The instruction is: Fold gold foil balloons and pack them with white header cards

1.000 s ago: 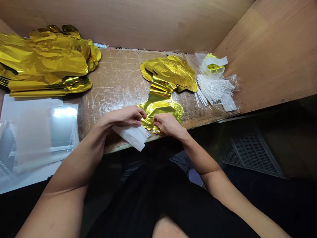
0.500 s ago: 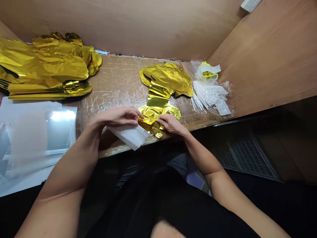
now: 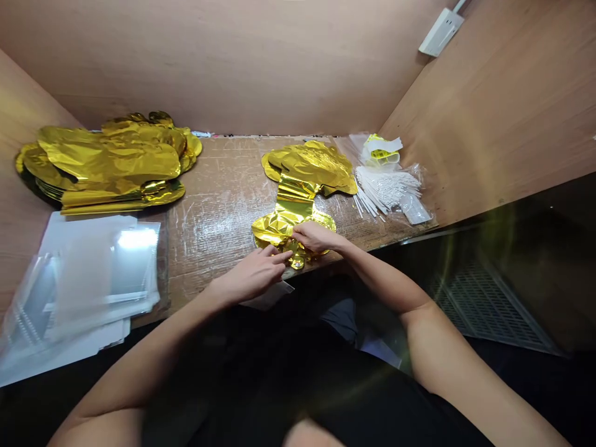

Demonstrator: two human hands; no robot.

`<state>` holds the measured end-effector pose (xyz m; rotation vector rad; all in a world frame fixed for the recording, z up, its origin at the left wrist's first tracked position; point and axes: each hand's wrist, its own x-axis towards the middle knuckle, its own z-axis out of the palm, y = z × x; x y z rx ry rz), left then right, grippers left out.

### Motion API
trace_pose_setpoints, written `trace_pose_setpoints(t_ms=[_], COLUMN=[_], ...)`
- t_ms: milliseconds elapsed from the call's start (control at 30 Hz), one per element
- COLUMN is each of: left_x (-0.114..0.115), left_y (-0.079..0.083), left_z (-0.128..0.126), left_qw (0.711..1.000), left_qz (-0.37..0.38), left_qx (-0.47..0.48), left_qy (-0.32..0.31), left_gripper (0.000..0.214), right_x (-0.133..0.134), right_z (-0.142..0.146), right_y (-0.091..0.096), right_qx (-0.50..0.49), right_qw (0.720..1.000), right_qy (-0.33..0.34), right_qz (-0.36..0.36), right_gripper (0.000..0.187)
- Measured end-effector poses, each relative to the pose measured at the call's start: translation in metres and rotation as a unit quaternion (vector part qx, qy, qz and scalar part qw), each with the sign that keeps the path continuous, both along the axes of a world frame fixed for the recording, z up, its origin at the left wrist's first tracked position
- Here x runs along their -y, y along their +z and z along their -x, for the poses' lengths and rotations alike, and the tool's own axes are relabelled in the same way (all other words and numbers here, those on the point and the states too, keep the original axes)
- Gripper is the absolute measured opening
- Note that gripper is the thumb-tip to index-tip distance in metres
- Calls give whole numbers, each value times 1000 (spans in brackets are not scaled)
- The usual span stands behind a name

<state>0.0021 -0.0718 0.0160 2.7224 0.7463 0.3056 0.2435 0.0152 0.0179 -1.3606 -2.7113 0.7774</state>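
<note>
A shiny gold foil balloon (image 3: 272, 227) lies flat near the front edge of the table, its crinkled lower end under my hands. My right hand (image 3: 316, 236) pinches the foil on its right side, fingertips closed. From the left, my left hand (image 3: 261, 270) reaches in low, its index finger stretched onto the small gold end piece (image 3: 297, 262). A white paper slip (image 3: 270, 296) sticks out beneath that hand, apparently held by the other fingers, which are largely hidden. Behind, the balloon's foil runs up to a pile of gold foil balloons (image 3: 311, 164).
A thick stack of gold foil balloons (image 3: 116, 155) lies at the left rear. Clear plastic sleeves (image 3: 112, 273) sit at front left. White sticks (image 3: 386, 189) in clear plastic and a yellow roll (image 3: 385, 155) are at right. Wooden walls (image 3: 233, 68) enclose the table.
My left hand has moved down and right with the white slip, its index finger now extended onto the foil. My right hand still grips the balloon. The camera view has shifted.
</note>
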Motion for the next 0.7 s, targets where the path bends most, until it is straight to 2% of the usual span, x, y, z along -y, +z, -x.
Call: trace_pose_setpoints(t_ms=[67, 133, 233, 300, 367, 467, 567, 633, 700], left_x=[16, 25, 30, 32, 33, 37, 43, 46, 47], left_y=[-10, -14, -15, -15, -16, -19, -25, -29, -33], left_z=[-9, -13, -15, -13, -11, -10, -10, -11, -10], left_qw=[998, 994, 991, 991, 991, 990, 991, 991, 990], left_qz=[-40, -51, -31, -2, 25, 41, 35, 29, 30], left_qx=[-52, -83, -105, -95, -74, -45, -22, -20, -24], left_qy=[18, 42, 77, 94, 108, 124, 131, 133, 133], left_gripper=[18, 15, 17, 21, 26, 29, 27, 26, 27], right_x=[2, -9, -47, -68, -70, -34, 1, -8, -44], right_z=[1, -2, -15, -23, -25, -13, -2, -8, -28], right_y=[-1, 6, 32, 51, 59, 43, 17, 17, 36], right_qx=[22, 20, -13, -44, -50, 2, 29, -8, -52], right_qw=[1000, 999, 998, 999, 999, 998, 994, 995, 997], right_qy=[10, 26, 20, -18, -19, 61, 103, 95, 38], right_qz=[0, 27, 54, 24, -1, -12, -38, -31, -46], right_gripper=[34, 34, 31, 28, 24, 29, 17, 17, 17])
